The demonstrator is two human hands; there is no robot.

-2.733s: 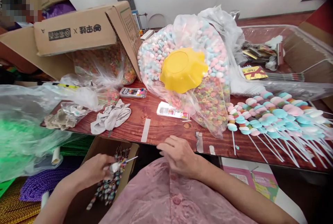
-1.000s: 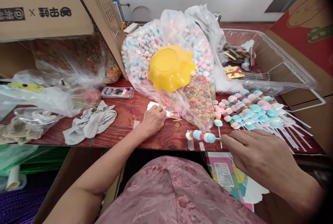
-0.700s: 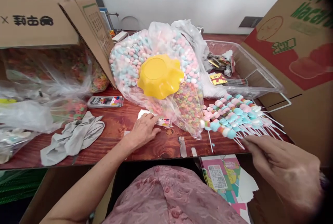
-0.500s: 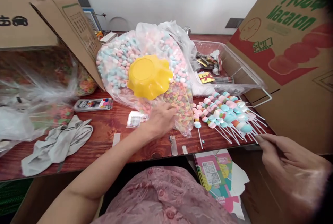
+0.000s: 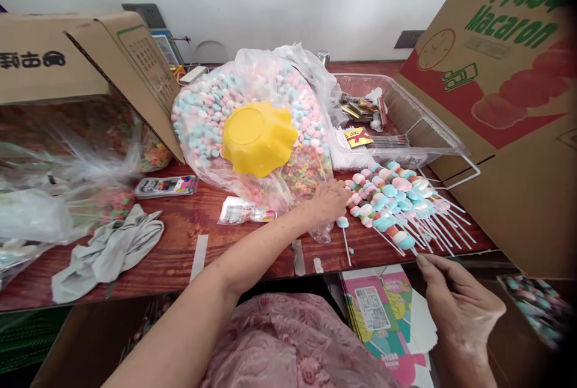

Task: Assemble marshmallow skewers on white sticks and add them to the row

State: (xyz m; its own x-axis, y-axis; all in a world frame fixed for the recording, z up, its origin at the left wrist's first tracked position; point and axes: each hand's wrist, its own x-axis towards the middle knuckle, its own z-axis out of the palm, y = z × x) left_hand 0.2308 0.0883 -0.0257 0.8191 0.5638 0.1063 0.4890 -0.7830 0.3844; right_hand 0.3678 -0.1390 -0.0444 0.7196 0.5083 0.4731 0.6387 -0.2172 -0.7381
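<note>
A pile of candy skewers [image 5: 396, 193], pastel marshmallow pieces on white sticks, lies on the red-brown table [image 5: 252, 244] at the right. My left hand [image 5: 331, 200] reaches across to the pile's left end, its fingers curled against the candy; what they grip is hidden. One lone skewer [image 5: 343, 226] lies just below that hand. My right hand [image 5: 455, 307] is off the table's front edge, pinching the stick end of one skewer [image 5: 401, 239] at the pile's near side.
A yellow bowl [image 5: 256, 136] sits upside down on a big clear bag of candies [image 5: 202, 112]. A clear plastic tray [image 5: 433, 136] and a Macaron carton [image 5: 509, 93] stand on the right, an open cardboard box [image 5: 90, 63] on the left. A grey cloth [image 5: 108, 250] and small packets [image 5: 164, 185] lie on the table.
My left hand has left the packet and moved right to the skewer pile. My right hand has drawn back below the table edge, pinching a stick. The view has swung right.
</note>
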